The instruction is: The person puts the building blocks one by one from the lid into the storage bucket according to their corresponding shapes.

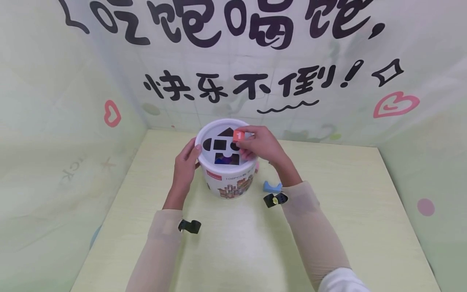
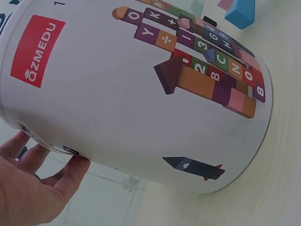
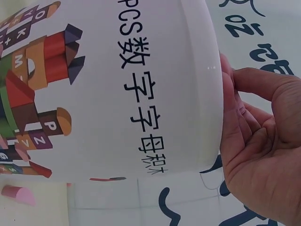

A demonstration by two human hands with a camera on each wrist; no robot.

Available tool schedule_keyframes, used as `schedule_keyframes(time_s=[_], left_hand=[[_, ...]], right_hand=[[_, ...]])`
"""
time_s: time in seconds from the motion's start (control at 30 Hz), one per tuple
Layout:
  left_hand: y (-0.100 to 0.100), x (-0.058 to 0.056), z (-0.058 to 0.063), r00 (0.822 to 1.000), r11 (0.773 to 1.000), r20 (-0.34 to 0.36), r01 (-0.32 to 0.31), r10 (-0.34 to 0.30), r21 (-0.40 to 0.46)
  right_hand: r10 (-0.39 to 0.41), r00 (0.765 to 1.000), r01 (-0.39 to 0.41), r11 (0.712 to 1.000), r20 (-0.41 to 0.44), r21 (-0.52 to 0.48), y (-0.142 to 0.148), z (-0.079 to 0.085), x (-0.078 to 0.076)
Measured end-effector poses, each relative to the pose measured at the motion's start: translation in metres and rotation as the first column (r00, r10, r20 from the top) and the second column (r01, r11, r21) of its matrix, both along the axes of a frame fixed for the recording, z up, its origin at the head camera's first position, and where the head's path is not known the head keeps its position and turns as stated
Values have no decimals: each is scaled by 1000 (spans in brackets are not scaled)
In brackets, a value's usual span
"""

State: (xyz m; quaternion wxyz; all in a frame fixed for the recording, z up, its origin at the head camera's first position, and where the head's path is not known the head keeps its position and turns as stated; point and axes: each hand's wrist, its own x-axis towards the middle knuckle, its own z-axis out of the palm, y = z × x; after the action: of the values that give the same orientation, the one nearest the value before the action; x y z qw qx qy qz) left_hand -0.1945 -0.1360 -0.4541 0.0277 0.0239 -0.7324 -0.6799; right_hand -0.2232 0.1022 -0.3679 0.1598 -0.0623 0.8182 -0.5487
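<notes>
A white bucket [image 1: 216, 184] stands on the table, printed with pictures of toy blocks. Its white lid [image 1: 208, 156] has dark cut-outs, among them a triangle, a half circle and a square; colored pieces show through the front one. My left hand [image 1: 183, 169] holds the bucket's left side at the rim, and in the left wrist view its fingers [image 2: 74, 176] touch the wall. Between thumb and forefinger, my right hand [image 1: 264, 145] pinches a red block [image 1: 238, 136] marked with a white 1, over the lid's right part. The block is hidden behind the bucket in the right wrist view.
A blue arch-shaped block [image 1: 272, 187] lies on the table right of the bucket, below my right wrist. Close to the bucket's right side is a pink block [image 1: 257, 167]. A printed backdrop [image 1: 226, 109] rises right behind the bucket, with side walls left and right.
</notes>
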Motion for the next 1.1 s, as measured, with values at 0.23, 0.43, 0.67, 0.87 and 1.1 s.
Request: schedule_keyframes(time_s=[0.23, 0.43, 0.67, 0.87, 1.1], left_hand=[[0, -2, -3, 1000, 1000, -8, 1, -1, -11], [1, -2, -4, 1000, 1000, -9, -4, 4, -13], [1, 0, -4, 1000, 1000, -11, 2, -2, -23], [1, 1, -4, 1000, 1000, -13, 11, -11, -9], [0, 0, -4, 1000, 1000, -13, 18, -18, -17]], right_hand=[[29, 1000, -29, 1000, 0, 6, -11, -1, -1], [47, 999, -46, 999, -25, 28, -19, 0, 0], [80, 996, -80, 997, -43, -9, -28, -1, 0], [99, 993, -100, 995, -62, -20, -33, -3, -1], [101, 993, -103, 994, -58, -25, -40, -4, -2]])
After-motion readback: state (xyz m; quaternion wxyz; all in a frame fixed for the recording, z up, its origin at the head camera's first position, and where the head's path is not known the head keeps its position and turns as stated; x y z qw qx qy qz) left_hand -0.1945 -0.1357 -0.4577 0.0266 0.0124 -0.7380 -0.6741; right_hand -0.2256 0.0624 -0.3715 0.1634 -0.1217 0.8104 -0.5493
